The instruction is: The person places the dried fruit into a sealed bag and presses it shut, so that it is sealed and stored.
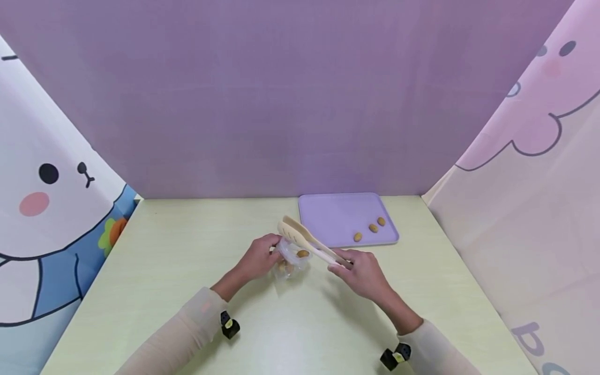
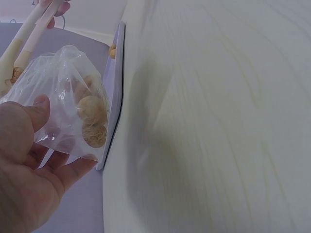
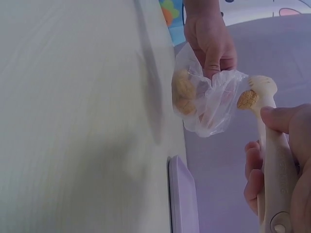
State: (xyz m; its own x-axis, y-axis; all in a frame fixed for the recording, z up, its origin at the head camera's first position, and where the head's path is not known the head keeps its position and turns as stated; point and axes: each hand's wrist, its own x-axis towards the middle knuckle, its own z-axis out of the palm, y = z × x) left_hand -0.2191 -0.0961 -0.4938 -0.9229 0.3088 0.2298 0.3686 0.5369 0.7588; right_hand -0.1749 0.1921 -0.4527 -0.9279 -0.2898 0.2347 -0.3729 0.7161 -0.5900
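Note:
My left hand (image 1: 259, 256) pinches a clear plastic bag (image 2: 58, 121) near its mouth and holds it above the table. Several walnuts (image 2: 92, 109), brown and wrinkled, lie in the bottom of the bag. In my right hand (image 1: 365, 273) is a pair of cream tongs (image 1: 307, 238), gripped by the handles with their heads over the bag. The right wrist view shows one walnut (image 3: 248, 99) at the tongs' head, close beside the bag's opening. The thumb (image 3: 279, 119) presses along one tong arm.
A lilac tray (image 1: 337, 216) lies at the back of the pale table (image 1: 187, 234), right of centre. Three walnuts (image 1: 373, 228) rest near its front right side. A purple cloth wall (image 1: 281, 104) stands behind, with printed curtains (image 1: 539, 182) at both sides.

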